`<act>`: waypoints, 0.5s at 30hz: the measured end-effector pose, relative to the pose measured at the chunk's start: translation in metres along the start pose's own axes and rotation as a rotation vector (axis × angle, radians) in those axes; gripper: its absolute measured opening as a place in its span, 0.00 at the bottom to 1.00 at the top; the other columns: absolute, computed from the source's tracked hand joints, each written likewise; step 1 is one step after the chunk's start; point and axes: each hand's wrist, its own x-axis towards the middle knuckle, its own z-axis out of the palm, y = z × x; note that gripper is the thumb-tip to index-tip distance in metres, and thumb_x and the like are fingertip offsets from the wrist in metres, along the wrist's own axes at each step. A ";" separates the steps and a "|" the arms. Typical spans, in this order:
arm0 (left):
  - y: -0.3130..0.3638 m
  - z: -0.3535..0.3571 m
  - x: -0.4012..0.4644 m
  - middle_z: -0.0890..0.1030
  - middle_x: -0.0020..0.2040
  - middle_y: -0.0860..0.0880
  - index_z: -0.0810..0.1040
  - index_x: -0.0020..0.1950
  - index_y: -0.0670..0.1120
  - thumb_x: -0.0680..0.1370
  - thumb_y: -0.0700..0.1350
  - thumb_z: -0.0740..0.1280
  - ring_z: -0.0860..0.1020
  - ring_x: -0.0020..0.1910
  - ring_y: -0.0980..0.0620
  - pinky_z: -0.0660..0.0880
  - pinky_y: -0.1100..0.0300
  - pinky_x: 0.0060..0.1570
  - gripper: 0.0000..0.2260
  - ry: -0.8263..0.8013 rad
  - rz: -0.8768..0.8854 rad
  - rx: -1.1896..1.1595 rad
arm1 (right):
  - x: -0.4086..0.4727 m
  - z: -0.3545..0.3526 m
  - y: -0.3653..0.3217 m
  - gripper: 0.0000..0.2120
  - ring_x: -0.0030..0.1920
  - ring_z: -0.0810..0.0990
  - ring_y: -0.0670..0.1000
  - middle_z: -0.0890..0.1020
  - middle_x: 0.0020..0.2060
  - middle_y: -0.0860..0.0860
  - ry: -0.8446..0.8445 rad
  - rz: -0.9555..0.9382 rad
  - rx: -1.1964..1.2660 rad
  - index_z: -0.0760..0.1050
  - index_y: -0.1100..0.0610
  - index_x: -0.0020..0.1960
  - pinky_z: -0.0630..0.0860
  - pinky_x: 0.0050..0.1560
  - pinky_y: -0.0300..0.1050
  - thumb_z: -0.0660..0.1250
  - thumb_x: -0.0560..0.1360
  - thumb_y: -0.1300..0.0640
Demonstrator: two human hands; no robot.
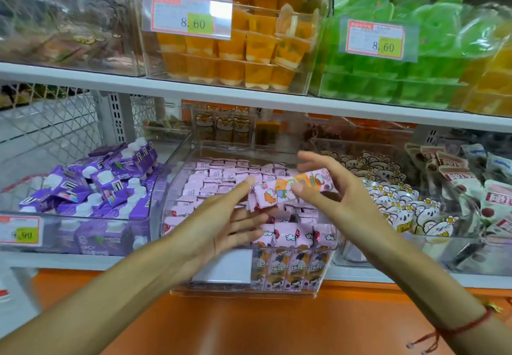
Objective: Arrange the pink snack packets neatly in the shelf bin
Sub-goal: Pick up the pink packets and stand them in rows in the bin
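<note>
Held above the middle of the clear curved-front plastic shelf bin (177, 188): a small stack of long pink printed foil snack packets (291, 189), lying crosswise, long axis running left to right and tilted slightly up toward the right.

Pinched at the right portion by the right hand (329, 188), thumb on the near face and fingers curled behind the far edge. Steadied at the left end by the left hand (221, 216), fingers straight and spread, index fingertip touching the left end, nothing clasped. Right hand closer to the packets' middle, so bearing the load; left hand only guiding.

Below, in the same bin: flat pink wrapped packets (219, 177) in rough rows toward the far side, upright pink packets (293, 235) standing in a tidy row against the near wall. Held stack crossing those upright ones at roughly a right angle, hovering just above and behind them, apart from them so far as visible.

Likely crux of the coming move: swinging the long axis from crosswise to upright, then lowering into the gap just behind the near row, the left hand's open fingers well placed to square the ends.

Left of the bin, purple spouted drink pouches (110, 185); right of it, white bear-printed packets (401, 210); on the shelf above, orange jelly cups (235, 55) and green jelly cups (388, 77).
</note>
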 end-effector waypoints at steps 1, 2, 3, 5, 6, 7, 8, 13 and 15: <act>0.001 -0.001 0.002 0.85 0.47 0.44 0.77 0.56 0.48 0.69 0.62 0.65 0.84 0.40 0.55 0.78 0.64 0.33 0.23 0.019 0.013 0.021 | 0.000 0.000 0.000 0.18 0.54 0.78 0.38 0.78 0.53 0.34 0.030 -0.012 -0.021 0.75 0.40 0.58 0.74 0.54 0.37 0.70 0.69 0.46; 0.002 -0.001 0.003 0.85 0.46 0.44 0.76 0.56 0.48 0.68 0.64 0.64 0.84 0.39 0.55 0.78 0.63 0.32 0.25 0.035 0.025 0.041 | 0.000 0.000 0.001 0.15 0.53 0.79 0.39 0.80 0.51 0.35 0.053 -0.018 -0.024 0.77 0.42 0.55 0.74 0.54 0.39 0.71 0.69 0.47; 0.004 0.000 0.003 0.85 0.45 0.44 0.78 0.54 0.48 0.66 0.66 0.63 0.83 0.37 0.55 0.78 0.62 0.31 0.27 0.051 0.032 0.065 | -0.001 0.000 0.001 0.13 0.51 0.80 0.40 0.81 0.49 0.36 0.061 -0.025 -0.018 0.78 0.44 0.53 0.74 0.52 0.38 0.71 0.69 0.48; 0.006 0.003 0.002 0.86 0.42 0.45 0.83 0.45 0.49 0.59 0.67 0.66 0.82 0.34 0.55 0.78 0.62 0.29 0.26 0.087 0.067 0.147 | -0.001 0.000 0.001 0.12 0.49 0.80 0.39 0.82 0.47 0.38 0.065 -0.044 -0.008 0.79 0.47 0.51 0.74 0.47 0.32 0.72 0.68 0.49; 0.006 0.004 0.001 0.86 0.42 0.47 0.84 0.44 0.50 0.58 0.65 0.68 0.82 0.35 0.56 0.78 0.62 0.31 0.25 0.098 0.103 0.215 | -0.001 0.001 0.001 0.12 0.49 0.80 0.38 0.82 0.47 0.38 0.065 -0.054 -0.009 0.79 0.47 0.50 0.74 0.46 0.30 0.72 0.67 0.49; 0.004 0.003 -0.001 0.85 0.43 0.50 0.84 0.47 0.51 0.59 0.64 0.70 0.83 0.37 0.57 0.79 0.62 0.33 0.24 0.098 0.146 0.285 | -0.001 0.001 0.002 0.12 0.49 0.80 0.38 0.82 0.47 0.37 0.063 -0.062 -0.016 0.80 0.47 0.50 0.73 0.46 0.29 0.72 0.67 0.48; 0.002 0.001 -0.001 0.85 0.46 0.52 0.82 0.53 0.52 0.62 0.63 0.70 0.83 0.40 0.58 0.79 0.62 0.38 0.24 0.090 0.186 0.354 | -0.001 0.001 0.002 0.12 0.49 0.80 0.38 0.82 0.47 0.38 0.060 -0.069 -0.027 0.80 0.47 0.49 0.74 0.47 0.30 0.72 0.66 0.47; -0.001 -0.001 -0.003 0.82 0.54 0.57 0.73 0.67 0.51 0.66 0.64 0.66 0.83 0.46 0.58 0.77 0.63 0.51 0.32 0.183 0.383 0.479 | 0.002 -0.008 0.004 0.14 0.54 0.77 0.37 0.81 0.50 0.37 -0.006 -0.109 -0.173 0.78 0.43 0.53 0.72 0.53 0.31 0.67 0.68 0.41; 0.002 -0.001 -0.003 0.82 0.53 0.57 0.75 0.66 0.51 0.66 0.64 0.65 0.82 0.49 0.58 0.76 0.62 0.52 0.31 0.258 0.488 0.508 | 0.005 -0.019 0.009 0.14 0.53 0.76 0.37 0.80 0.50 0.37 0.070 -0.177 -0.413 0.76 0.44 0.55 0.71 0.51 0.29 0.64 0.72 0.41</act>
